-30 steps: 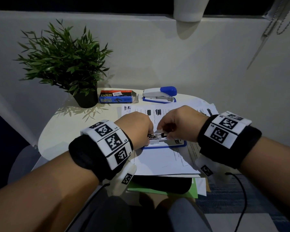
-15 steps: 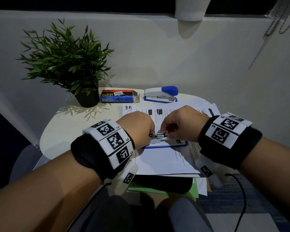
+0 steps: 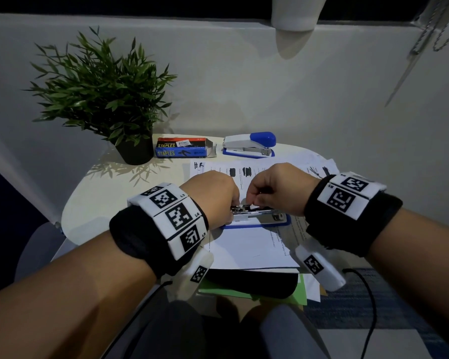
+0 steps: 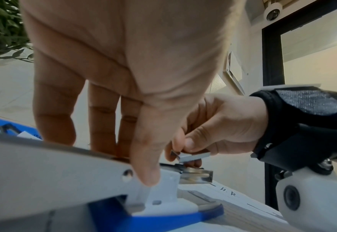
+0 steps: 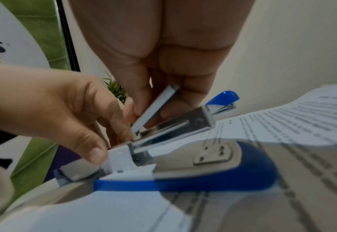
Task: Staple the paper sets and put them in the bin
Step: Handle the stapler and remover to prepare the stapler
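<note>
- Spreading across the round white table (image 3: 94,216), loose printed paper sheets (image 3: 249,244) lie unstapled in an untidy pile; no bin shows in any view, so stapling and binning both appear to lie ahead.
- Standing at the table's far side are a green potted plant (image 3: 101,94), a blue and red box of staples (image 3: 182,149) and a second blue and white stapler (image 3: 249,146), closed and untouched.
- On top of the papers sits the opened blue and white stapler (image 5: 183,169), its lid swung back and its metal staple channel (image 5: 175,127) exposed.
- The left hand (image 3: 213,198) grips the stapler at its hinge end, thumb curled against the white plastic, steadying it.
- The right hand (image 3: 278,190) pinches a silver strip of staples (image 5: 153,109) between thumb and fingers, tilted down with its lower end at the channel; loading looks unfinished.
</note>
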